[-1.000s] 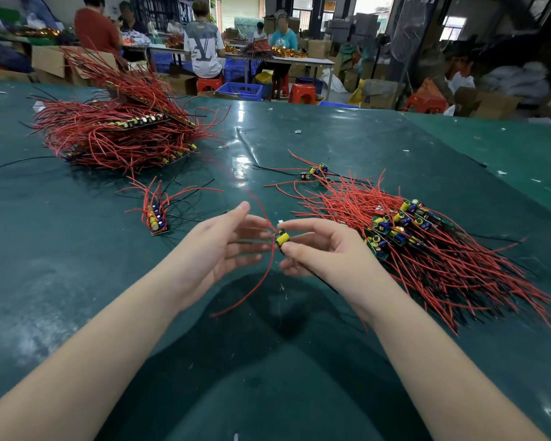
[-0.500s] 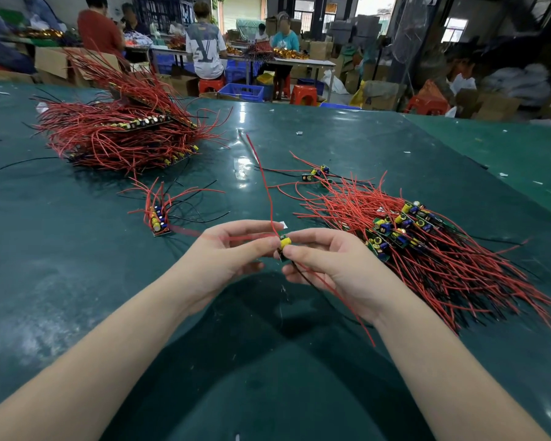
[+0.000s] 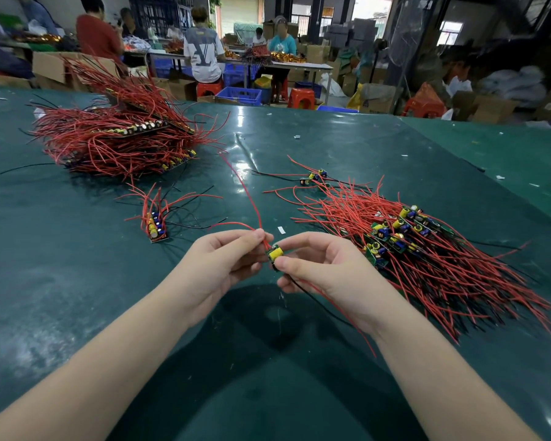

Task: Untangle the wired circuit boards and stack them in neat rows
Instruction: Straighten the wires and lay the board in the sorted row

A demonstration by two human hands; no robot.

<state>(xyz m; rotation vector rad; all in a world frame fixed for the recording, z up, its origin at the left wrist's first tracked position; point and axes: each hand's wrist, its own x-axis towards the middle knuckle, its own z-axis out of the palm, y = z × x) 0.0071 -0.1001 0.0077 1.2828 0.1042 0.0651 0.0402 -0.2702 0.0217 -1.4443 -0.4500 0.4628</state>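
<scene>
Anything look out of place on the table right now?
One stray circuit board lies apart, beyond the tangled pile on the right, its wires sprawled loose. White scraps dot the table. Nothing looks damaged.

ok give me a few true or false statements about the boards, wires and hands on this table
1. Both hands hold one small circuit board between them. True.
2. The left hand pinches a black wire. False: it pinches red wires that rise away from the board.
3. The untidy pile of boards lies to the right of the right hand. True.
4. The short row of boards sits on top of the big stack. False: it stands apart, on the green table.
</scene>
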